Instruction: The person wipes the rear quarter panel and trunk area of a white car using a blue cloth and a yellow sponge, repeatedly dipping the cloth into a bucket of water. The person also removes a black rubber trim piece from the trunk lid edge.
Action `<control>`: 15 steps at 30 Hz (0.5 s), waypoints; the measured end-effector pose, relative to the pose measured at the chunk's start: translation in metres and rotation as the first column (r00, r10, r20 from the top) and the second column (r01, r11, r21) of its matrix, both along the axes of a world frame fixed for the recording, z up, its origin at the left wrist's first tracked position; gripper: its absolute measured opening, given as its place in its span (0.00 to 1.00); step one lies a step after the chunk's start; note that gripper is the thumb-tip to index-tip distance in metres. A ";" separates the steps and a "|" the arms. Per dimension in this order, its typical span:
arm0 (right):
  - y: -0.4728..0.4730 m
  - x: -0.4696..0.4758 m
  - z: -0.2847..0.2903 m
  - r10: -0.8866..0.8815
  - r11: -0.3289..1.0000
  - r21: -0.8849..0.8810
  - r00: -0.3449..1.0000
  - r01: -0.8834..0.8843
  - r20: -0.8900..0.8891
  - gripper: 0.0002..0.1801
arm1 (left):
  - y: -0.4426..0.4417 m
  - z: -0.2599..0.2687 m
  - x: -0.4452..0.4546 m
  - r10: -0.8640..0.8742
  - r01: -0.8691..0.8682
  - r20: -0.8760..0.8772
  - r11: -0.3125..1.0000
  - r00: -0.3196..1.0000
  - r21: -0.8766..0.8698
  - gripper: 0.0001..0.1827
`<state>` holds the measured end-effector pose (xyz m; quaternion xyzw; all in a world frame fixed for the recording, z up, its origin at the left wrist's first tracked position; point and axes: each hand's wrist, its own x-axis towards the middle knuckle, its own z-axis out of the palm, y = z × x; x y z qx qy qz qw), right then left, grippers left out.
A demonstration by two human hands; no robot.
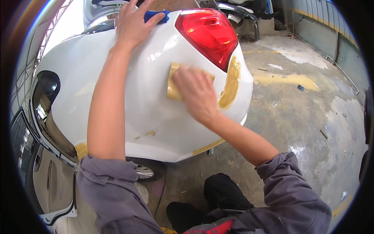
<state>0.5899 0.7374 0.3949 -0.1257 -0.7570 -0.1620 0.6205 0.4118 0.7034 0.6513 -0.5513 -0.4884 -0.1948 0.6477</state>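
Observation:
My right hand [197,92], blurred, presses a yellow sheet that looks like sandpaper [173,83] against the white rear quarter panel [152,108] of a car. The red tail light [211,35] sits just above and to the right of it. Tan body filler [232,84] covers a strip below the light. My left hand [133,27] rests on top of the bodywork with its fingers spread. Its thumb overlaps a blue cloth-like item [157,17]; whether it grips this is hard to see. Smaller filler spots [151,133] mark a seam lower down.
An open car door [54,181] stands at the lower left, near the rear wheel [144,172]. Car body parts [239,14] lie at the back. Scraps [323,134] are scattered on the stained concrete floor [280,122]. A wall [315,35] runs along the right.

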 end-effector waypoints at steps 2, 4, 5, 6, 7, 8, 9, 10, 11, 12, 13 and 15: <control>-0.004 -0.002 -0.023 -0.048 0.999 0.018 0.989 0.046 0.142 0.34 | 0.020 -0.002 -0.011 0.113 -0.105 0.095 0.991 0.989 -0.078 0.31; -0.007 0.005 -0.037 -0.007 1.000 0.001 0.979 0.007 0.202 0.35 | 0.032 -0.013 -0.017 0.184 -0.127 0.261 0.967 0.948 -0.219 0.31; -0.004 0.002 -0.037 -0.026 1.000 0.018 0.980 0.022 0.198 0.35 | 0.034 -0.010 -0.022 0.178 -0.128 0.259 0.971 0.949 -0.201 0.30; -0.002 0.001 -0.038 -0.050 0.999 0.031 0.978 0.045 0.204 0.34 | 0.033 -0.007 -0.019 0.168 -0.120 0.265 0.975 0.950 -0.188 0.29; -0.002 0.000 -0.038 -0.072 0.997 0.043 0.975 0.065 0.210 0.34 | 0.032 -0.008 -0.017 0.159 -0.113 0.271 0.978 0.949 -0.176 0.28; 0.000 -0.008 -0.033 -0.044 0.999 0.027 0.982 0.040 0.183 0.34 | 0.034 -0.009 -0.019 0.101 -0.074 0.191 0.987 0.976 -0.142 0.26; 0.002 -0.021 -0.017 -0.017 1.000 0.018 0.987 0.014 0.161 0.34 | 0.038 -0.009 -0.023 0.107 -0.083 0.151 0.984 0.983 -0.159 0.26; -0.001 -0.036 0.005 0.023 1.000 0.005 0.992 -0.024 0.126 0.34 | 0.037 -0.002 -0.024 0.125 -0.106 0.098 0.978 0.987 -0.179 0.25; -0.005 -0.047 0.028 0.078 0.997 -0.021 0.993 -0.077 0.084 0.37 | 0.032 0.004 -0.023 0.146 -0.135 0.045 0.971 0.988 -0.198 0.25; -0.005 -0.051 0.038 0.103 0.994 -0.038 0.992 -0.101 0.079 0.40 | 0.031 0.002 -0.019 0.112 -0.101 0.041 0.971 0.993 -0.218 0.23; -0.006 -0.055 0.043 0.129 0.991 -0.055 0.989 -0.125 0.071 0.43 | 0.024 0.001 -0.028 0.084 -0.076 0.023 0.971 0.996 -0.226 0.23; 0.001 -0.052 0.006 0.048 0.996 -0.083 0.996 -0.041 0.080 0.47 | -0.004 0.004 -0.054 0.022 -0.026 -0.016 0.968 1.000 -0.249 0.22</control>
